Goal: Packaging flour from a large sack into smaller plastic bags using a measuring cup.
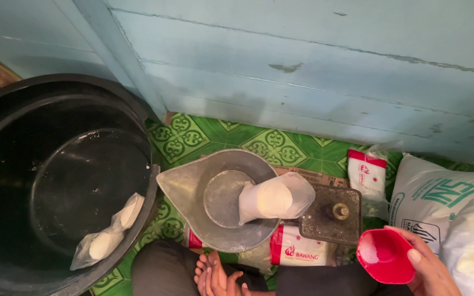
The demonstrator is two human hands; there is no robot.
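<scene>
Head view. Your right hand [429,268] sits at the lower right edge of the frame, its fingers curled around the outer wall of a small red scoop [384,255], with the thumb pressed on the rim — the scoop's hollow faces up and shows a pale dusting inside. Your left hand is out of the frame, so you cannot tell how its fingers stand. Just left of the scoop lies a flat dark scale weight [331,213] with a brass knob, touching the edge of a grey metal scale pan [185,189] with a pouring lip. In the pan rests a clear plastic bag of white powder [274,198], lying on its side and overhanging the pan's right rim. Below the pan your bare feet [218,277] show between dark trouser legs. To the left stands a large black tub [6,137]; two filled, tied bags [108,233] lie against its inner right wall. At the right, beside your hand, a large white sack [440,197] leans, with a small red-and-white packet [366,174] just behind the weight. Everything sits on a green patterned floor [281,143] — backed by a pale blue plank wall [314,71].
</scene>
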